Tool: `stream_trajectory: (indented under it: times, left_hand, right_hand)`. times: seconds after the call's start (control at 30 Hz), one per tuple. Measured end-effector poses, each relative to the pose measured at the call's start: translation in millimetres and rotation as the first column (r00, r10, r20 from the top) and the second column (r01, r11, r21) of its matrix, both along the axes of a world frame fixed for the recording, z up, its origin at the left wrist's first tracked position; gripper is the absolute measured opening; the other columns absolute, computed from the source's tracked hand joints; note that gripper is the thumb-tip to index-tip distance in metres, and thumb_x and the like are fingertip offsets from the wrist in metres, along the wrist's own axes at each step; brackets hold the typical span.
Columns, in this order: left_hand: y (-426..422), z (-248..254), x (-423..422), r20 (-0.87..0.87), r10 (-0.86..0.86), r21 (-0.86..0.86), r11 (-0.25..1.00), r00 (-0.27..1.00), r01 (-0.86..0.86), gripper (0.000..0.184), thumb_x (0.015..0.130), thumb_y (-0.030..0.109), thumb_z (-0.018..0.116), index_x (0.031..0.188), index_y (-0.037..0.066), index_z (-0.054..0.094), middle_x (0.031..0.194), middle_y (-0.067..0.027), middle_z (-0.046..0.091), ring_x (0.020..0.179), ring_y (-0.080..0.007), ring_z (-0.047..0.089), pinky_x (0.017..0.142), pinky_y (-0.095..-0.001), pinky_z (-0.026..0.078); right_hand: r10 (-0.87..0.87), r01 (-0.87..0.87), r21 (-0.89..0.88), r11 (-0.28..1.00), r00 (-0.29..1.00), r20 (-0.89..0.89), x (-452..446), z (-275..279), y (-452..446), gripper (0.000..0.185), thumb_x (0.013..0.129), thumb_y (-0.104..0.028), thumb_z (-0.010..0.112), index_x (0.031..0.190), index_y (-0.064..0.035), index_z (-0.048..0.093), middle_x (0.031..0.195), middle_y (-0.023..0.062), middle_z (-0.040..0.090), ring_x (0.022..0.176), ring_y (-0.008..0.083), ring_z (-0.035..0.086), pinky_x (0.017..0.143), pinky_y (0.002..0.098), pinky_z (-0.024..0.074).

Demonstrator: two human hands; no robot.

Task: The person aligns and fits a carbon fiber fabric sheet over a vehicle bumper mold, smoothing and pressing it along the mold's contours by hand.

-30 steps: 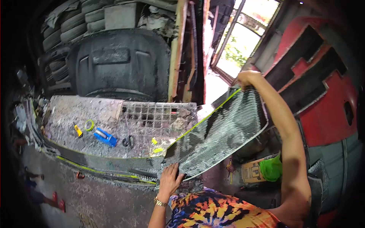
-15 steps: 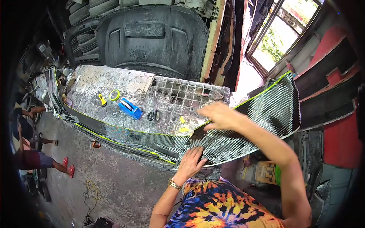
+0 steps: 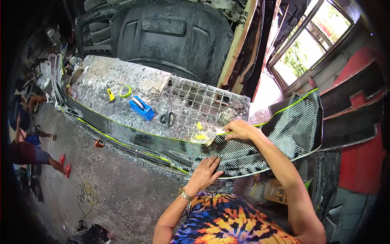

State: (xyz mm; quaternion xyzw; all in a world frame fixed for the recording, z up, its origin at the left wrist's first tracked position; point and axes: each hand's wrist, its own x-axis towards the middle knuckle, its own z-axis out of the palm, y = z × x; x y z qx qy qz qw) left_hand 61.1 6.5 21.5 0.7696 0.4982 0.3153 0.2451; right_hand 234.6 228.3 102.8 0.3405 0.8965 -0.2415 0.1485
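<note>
A sheet of black-and-silver woven carbon fibre cloth (image 3: pixel 298 122), with yellow-green tape along its upper edge, lies across the right end of a long curved mould (image 3: pixel 154 164). My left hand (image 3: pixel 205 173) rests flat on the cloth's lower left part, fingers stretched out. At the upper edge, my right hand (image 3: pixel 240 130) has its fingers bent down and closed on the cloth. Another taped cloth strip (image 3: pixel 142 139) runs left along the mould and meets the sheet near my left hand. Yellow tape scraps (image 3: pixel 200 137) lie just beyond.
On the stained worktable (image 3: pixel 109 73) are scissors (image 3: pixel 168 116), a blue tape dispenser (image 3: pixel 141 109), a green tape roll (image 3: pixel 125 91) and a yellow cutter (image 3: pixel 110 94). An orange clamp (image 3: pixel 99 143) grips the mould's front edge. People are at the far left; a cardboard box (image 3: pixel 276 191) sits below.
My right hand has come down from above the cloth onto its upper edge and closed there. My left hand stays flat in place. The view has shifted slightly.
</note>
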Motion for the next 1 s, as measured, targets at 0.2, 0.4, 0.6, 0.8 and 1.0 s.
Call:
stream_trajectory:
  times: [0.2,0.4,0.6,0.8,1.0]
  left_hand:
    - [-2,-2,1,0.027,0.010,0.029,1.000,1.000,-0.011,0.055,0.097,0.038,0.058,0.136,-0.001,0.051,0.135,-0.0178,0.055,0.125,-0.0346,0.052,0.110,-0.0469,0.039]
    - [-1,-8,4,0.033,0.023,0.043,0.999,0.999,-0.024,0.055,0.097,0.041,0.056,0.135,0.001,0.052,0.134,-0.0173,0.055,0.125,-0.0334,0.053,0.111,-0.0467,0.038]
    - [-1,-10,3,0.054,0.011,0.031,0.999,0.999,-0.012,0.059,0.098,0.044,0.054,0.134,-0.003,0.051,0.134,-0.0204,0.055,0.127,-0.0345,0.051,0.112,-0.0472,0.036]
    - [-14,-2,-12,0.025,-0.002,0.098,0.995,1.000,0.000,0.063,0.093,0.045,0.061,0.136,0.000,0.051,0.139,-0.0188,0.051,0.131,-0.0337,0.048,0.113,-0.0482,0.035]
    - [-39,0,-48,0.011,-0.048,0.089,0.995,0.999,0.046,0.046,0.091,0.027,0.068,0.129,0.004,0.057,0.136,-0.0145,0.055,0.129,-0.0310,0.051,0.111,-0.0457,0.037]
  right_hand:
    - [-0.024,0.025,0.031,0.999,0.999,-0.046,4,11,-5,0.036,0.077,-0.036,0.077,0.089,-0.0039,0.066,0.085,0.0171,0.068,0.088,0.0382,0.066,0.078,0.0469,0.0503]
    - [0.072,0.036,0.315,0.949,0.942,-0.327,-6,65,-95,0.032,0.087,-0.028,0.071,0.107,-0.0036,0.063,0.107,0.0163,0.066,0.102,0.0362,0.062,0.090,0.0447,0.0474]
    - [0.154,-0.063,0.296,0.953,0.944,-0.292,27,18,-151,0.051,0.088,-0.037,0.072,0.121,-0.0011,0.062,0.122,0.0148,0.066,0.111,0.0316,0.062,0.098,0.0426,0.0470]
    - [0.040,0.025,0.289,0.957,0.975,-0.217,39,10,-155,0.050,0.089,-0.039,0.070,0.123,-0.0022,0.062,0.122,0.0148,0.066,0.115,0.0314,0.059,0.100,0.0434,0.0445]
    - [0.024,0.064,0.296,0.953,0.958,-0.284,43,5,-159,0.048,0.089,-0.037,0.071,0.122,-0.0032,0.062,0.121,0.0135,0.066,0.114,0.0311,0.060,0.097,0.0422,0.0449]
